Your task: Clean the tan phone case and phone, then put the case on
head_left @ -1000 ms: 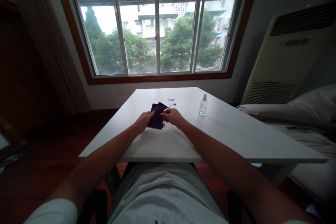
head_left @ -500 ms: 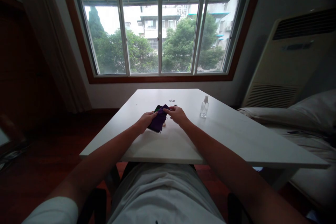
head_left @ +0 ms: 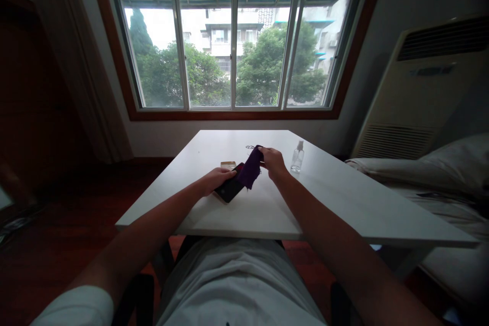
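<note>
We take the dark flat device (head_left: 228, 191) as landmark. The left hand (head_left: 219, 178) grips its left edge, thumb on top; we see it tilted over the white table (head_left: 324, 204), long axis slanting from near left to far right. The purple cloth (head_left: 251, 169) is at the device's right, overlapping its far-right end in our view; whether they touch we cannot tell. The right hand (head_left: 273, 161), right of the device and a little beyond it, pinches the cloth's top, so the cloth hangs between hand and device, its long axis leaning down and back toward us. The left hand is plainly nearer the device, the right nearer the cloth. Just beyond the device we note a gold-toned flat item (head_left: 228, 164); well to its right, a clear spray bottle (head_left: 297, 158), upright.
</note>
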### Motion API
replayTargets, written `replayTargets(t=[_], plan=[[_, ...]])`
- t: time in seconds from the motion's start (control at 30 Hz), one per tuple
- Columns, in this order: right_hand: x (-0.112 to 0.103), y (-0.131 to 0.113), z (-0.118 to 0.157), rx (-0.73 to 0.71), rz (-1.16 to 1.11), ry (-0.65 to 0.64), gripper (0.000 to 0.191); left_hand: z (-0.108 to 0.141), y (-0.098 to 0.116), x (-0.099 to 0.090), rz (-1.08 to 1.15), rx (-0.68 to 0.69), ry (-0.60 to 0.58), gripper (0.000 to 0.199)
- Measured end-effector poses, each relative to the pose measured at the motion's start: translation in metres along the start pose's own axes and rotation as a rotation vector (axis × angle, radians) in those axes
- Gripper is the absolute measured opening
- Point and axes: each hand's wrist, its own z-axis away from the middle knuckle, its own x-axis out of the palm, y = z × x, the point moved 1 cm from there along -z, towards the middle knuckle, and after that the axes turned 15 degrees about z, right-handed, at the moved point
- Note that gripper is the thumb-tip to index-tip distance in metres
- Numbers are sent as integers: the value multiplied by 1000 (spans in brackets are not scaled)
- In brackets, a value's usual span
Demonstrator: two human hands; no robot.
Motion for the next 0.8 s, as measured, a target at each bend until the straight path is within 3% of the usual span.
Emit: replayTargets(t=[0.17,0.27,0.4,0.5,0.53,0.6,0.7,0.77,0.8], plan=[[-22,-14,2,-119,41,287,36,7,6,6,-61,-92,44,37],[-19,-22,12,-300,134,290,35,6,7,9,-8,-103,80,36],[-2,-32,39,-528,223,-26,31,2,5,8,120,-67,77,41],[10,-38,60,-716,353,-388,31,-1,5,3,206,-9,-36,60],[12,-39,65,-744,369,-434,33,-2,6,2,222,-4,-88,69],[15,-39,66,-755,352,-393,38,-3,6,0,232,3,-183,86],[16,-31,52,-677,253,-159,35,-2,8,1,206,53,-231,93],[16,-22,39,-532,205,-102,40,1,10,3,165,97,-192,90],[16,-17,33,-416,155,-148,49,2,10,5,138,111,-160,88]])
